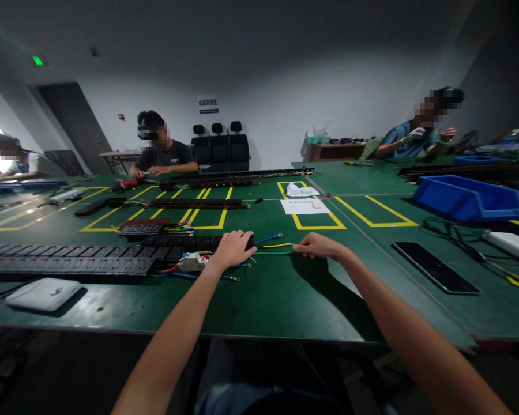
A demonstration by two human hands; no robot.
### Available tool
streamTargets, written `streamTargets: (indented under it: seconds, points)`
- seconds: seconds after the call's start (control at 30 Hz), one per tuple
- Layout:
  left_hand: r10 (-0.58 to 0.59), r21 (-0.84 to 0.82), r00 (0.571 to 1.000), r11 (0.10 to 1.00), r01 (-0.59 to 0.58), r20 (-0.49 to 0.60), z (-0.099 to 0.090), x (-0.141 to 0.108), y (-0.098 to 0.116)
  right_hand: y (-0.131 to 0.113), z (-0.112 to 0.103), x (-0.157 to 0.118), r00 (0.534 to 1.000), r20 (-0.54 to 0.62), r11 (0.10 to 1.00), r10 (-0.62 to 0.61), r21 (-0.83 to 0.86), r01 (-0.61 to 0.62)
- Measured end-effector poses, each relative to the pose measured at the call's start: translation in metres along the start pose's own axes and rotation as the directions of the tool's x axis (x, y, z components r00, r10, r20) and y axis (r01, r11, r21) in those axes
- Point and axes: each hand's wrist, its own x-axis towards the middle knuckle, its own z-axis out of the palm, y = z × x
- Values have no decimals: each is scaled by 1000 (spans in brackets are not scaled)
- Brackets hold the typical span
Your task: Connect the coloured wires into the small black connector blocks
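My left hand (pixel 233 249) rests over the end of a black power strip (pixel 199 241), its fingers curled round it. From that end, wires run out to the right, among them a blue wire (pixel 268 237) with a metal lug. My right hand (pixel 318 245) is closed in a pinch at the tip of a green-and-yellow wire (pixel 277 246), with a green wire (pixel 272 253) reaching the same fingers. A white-grey switch block (pixel 193 262) with wires lies just left of my left wrist. The fingertips of the right hand partly hide the wire ends.
Long black socket strips (pixel 69 265) lie at the left, with a white device (pixel 44 294) before them. At the right are a phone (pixel 435 266), a blue bin (pixel 469 197) and black cables (pixel 454 236). A paper sheet (pixel 305 207) lies ahead. Several people work around the table.
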Motion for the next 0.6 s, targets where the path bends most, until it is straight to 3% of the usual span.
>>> streamTargets:
  seconds: [0.1, 0.3, 0.5, 0.6]
  points:
    - [-3, 11, 1000, 1000, 3, -14, 1, 0, 0, -3, -1, 0, 1000, 20, 999, 11, -39, -11]
    - [3, -10, 1000, 1000, -3, -19, 2, 1, -2, -8, -5, -5, 999, -13, 998, -52, 43, 53]
    - [8, -2, 1000, 1000, -8, -22, 4, 2, -5, 0, -5, -2, 998, 45, 986, 39, -164, -31]
    - [14, -3, 1000, 1000, -14, -20, 5, 2, -5, 9, -10, -1, 998, -20, 975, 54, -213, -57]
